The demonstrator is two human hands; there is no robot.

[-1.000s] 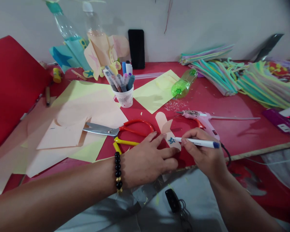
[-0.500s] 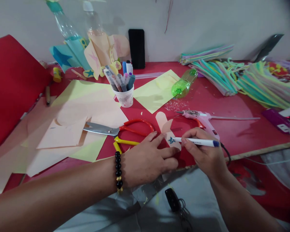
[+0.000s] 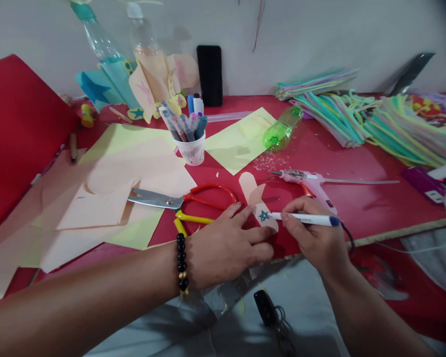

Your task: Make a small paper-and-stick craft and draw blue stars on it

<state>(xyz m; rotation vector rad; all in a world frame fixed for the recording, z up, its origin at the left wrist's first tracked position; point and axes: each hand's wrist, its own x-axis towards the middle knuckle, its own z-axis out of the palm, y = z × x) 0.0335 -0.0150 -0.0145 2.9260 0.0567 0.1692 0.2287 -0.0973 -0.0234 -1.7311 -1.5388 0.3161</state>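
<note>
My left hand (image 3: 228,245) lies flat with fingers spread, pressing down a small peach paper cutout (image 3: 253,196) on the red table (image 3: 356,198). A blue star (image 3: 263,215) is drawn on the cutout's lower lobe. My right hand (image 3: 312,235) pinches a white marker with a blue cap (image 3: 306,218), its tip at the star's right side. A black bead bracelet (image 3: 181,265) circles my left wrist.
Red-handled scissors (image 3: 181,199) lie left of the cutout on peach and yellow sheets (image 3: 133,168). A cup of markers (image 3: 191,144), a green bottle (image 3: 282,131), a pink glue gun (image 3: 312,183), stacked coloured strips (image 3: 375,124) and decorated bottles (image 3: 133,64) stand behind. The table edge runs near my hands.
The marker tip has shifted slightly right of the star, and the star's outline looks more filled out. My left hand has not moved.
</note>
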